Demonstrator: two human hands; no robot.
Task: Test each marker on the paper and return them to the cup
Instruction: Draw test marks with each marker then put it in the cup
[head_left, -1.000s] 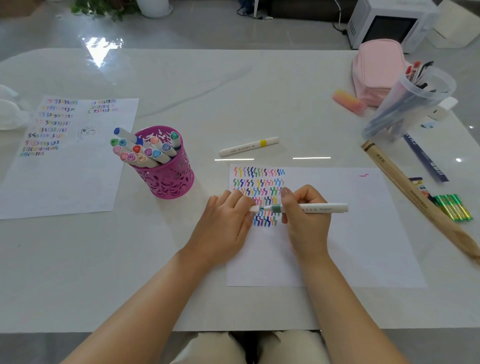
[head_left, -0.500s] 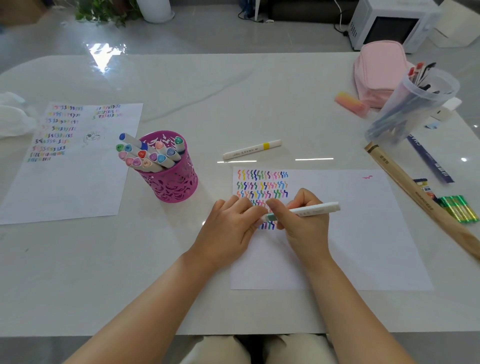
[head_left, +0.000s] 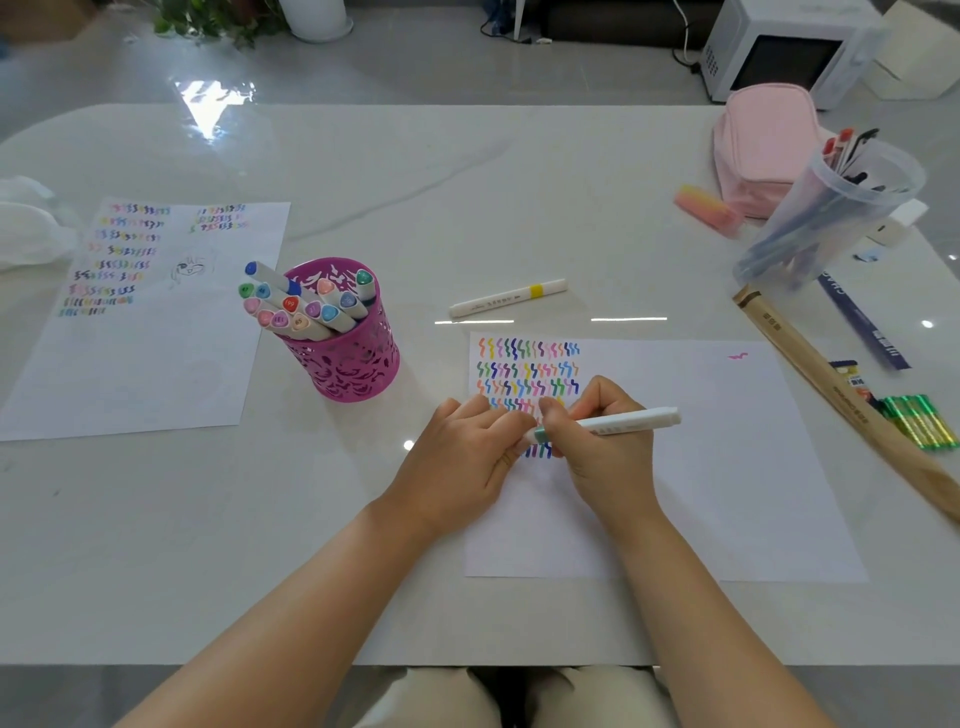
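- Head view: the right hand (head_left: 597, 457) grips a white marker (head_left: 634, 420) round its barrel. Thumb and forefinger are curled close to the green-banded end, and the rear end points toward the right edge of the surface (head_left: 467, 182).
- The left hand (head_left: 462, 457) lies just beside it, fingers curled, their tips pinching that same green-banded end. Both hands rest on the paper (head_left: 727, 493).
- Compared with a second ago, the hands have closed together. Then a stretch of the marker's white and green end showed between them; now only a sliver of the green band shows.
- The marker lay nearly parallel to the near edge then; now its rear end is tipped slightly toward the far edge.
- The paper lies by the near edge, right of the middle, where it was. Rows of coloured squiggles fill its far-left corner, partly under the hands, and one pink mark sits near its far-right corner.
- The magenta cup (head_left: 348, 364) stands left of the paper, apart from it. It holds a bunch of capped markers (head_left: 306, 306) leaning toward the left edge, unchanged.
- A yellow-banded marker (head_left: 506, 299) lies just beyond the paper's far edge, as before.
- A second sheet (head_left: 145, 364) with squiggles lies by the left edge.
- A pink pouch (head_left: 763, 145) and a clear tub of pens (head_left: 831, 208) sit near the far-right corner.
- A long tan box (head_left: 810, 364) and a green pack (head_left: 919, 421) lie along the right edge.
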